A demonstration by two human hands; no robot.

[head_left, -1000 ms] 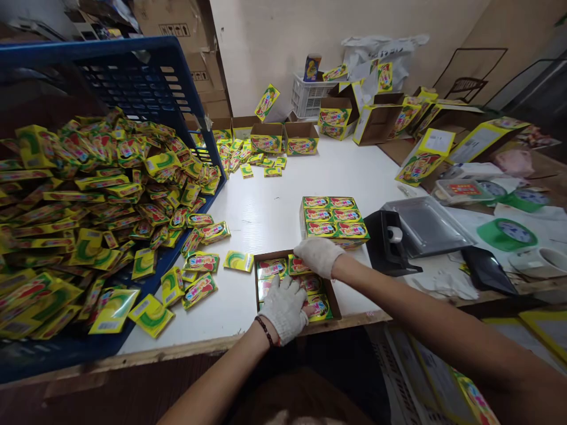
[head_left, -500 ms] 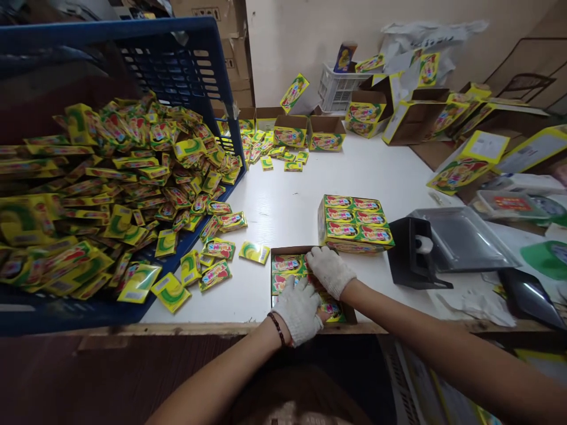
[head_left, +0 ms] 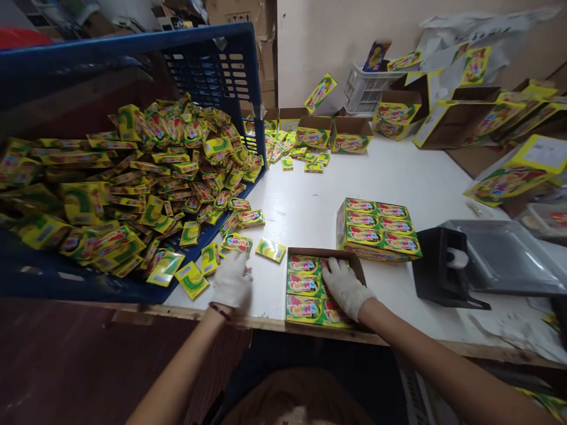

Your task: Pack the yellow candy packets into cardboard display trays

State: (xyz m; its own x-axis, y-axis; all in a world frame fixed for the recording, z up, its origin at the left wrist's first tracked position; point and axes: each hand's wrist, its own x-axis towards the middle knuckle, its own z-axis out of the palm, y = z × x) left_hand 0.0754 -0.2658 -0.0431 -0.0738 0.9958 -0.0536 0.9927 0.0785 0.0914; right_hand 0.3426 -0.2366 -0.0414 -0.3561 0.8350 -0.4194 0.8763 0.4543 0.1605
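Both my hands wear white knit gloves. My right hand (head_left: 344,287) lies flat, fingers spread, on the yellow-green packets packed in a small brown cardboard tray (head_left: 354,260) at the table's front edge. My left hand (head_left: 232,281) is out to the left of the tray, over loose yellow packets (head_left: 236,242) spilled from a tilted blue crate (head_left: 221,65); motion smears its fingers, and I cannot tell whether it holds anything. One packet (head_left: 270,249) lies alone between the crate and the tray.
A filled box of packets (head_left: 378,230) stands just behind the tray. A black tape dispenser (head_left: 443,271) and a grey plastic tray (head_left: 509,257) sit to the right. Empty and folded cartons (head_left: 349,134) and a white basket (head_left: 365,88) line the back wall on the white table (head_left: 310,200).
My left hand has left the cardboard tray and moved left to the spilled packets. My right hand stays on the packets in the tray. The view has swung left.
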